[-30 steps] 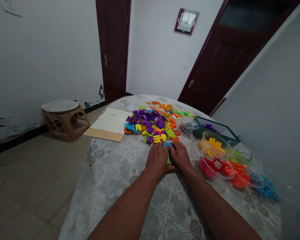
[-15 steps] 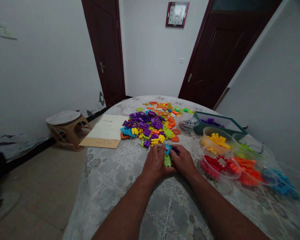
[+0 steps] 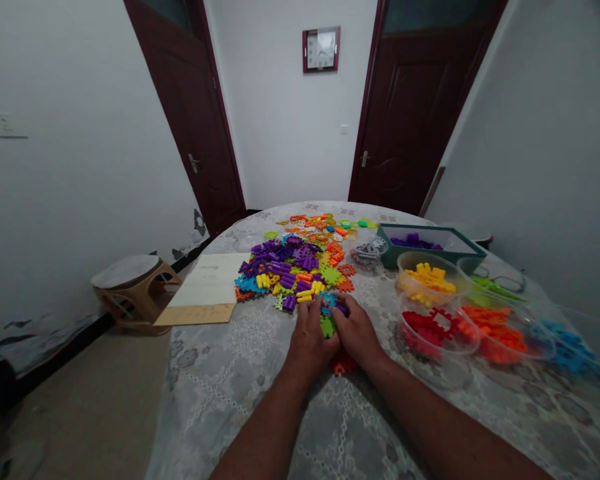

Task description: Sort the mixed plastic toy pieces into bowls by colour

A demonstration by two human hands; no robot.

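Observation:
Both hands meet over a small joined group of plastic gear building pieces [image 3: 327, 326], green and blue, just in front of the pile. My left hand [image 3: 309, 337] wraps its left side with closed fingers. My right hand [image 3: 356, 329] grips the right side, its thumb on top by the blue piece [image 3: 329, 303]; a bit of purple shows under its fingers. Beneath the hands a red gear piece [image 3: 344, 363] sticks out toward me. How the pieces join is hidden by the fingers. Beyond lies a mixed pile with purple gear pieces [image 3: 293, 255] and yellow tube pieces [image 3: 305, 293].
To the right stand clear bowls of yellow pieces [image 3: 429, 279], red pieces [image 3: 433, 327], orange pieces [image 3: 495, 330] and blue pieces [image 3: 567, 343]. Behind them is a green box [image 3: 430, 257]. An open paper booklet [image 3: 213, 283] lies left of the pile. A stool [image 3: 135, 290] stands beside the table.
The camera view has tilted up and turned a little right. The hands keep hold of the joined pieces, and the red piece below them now shows.

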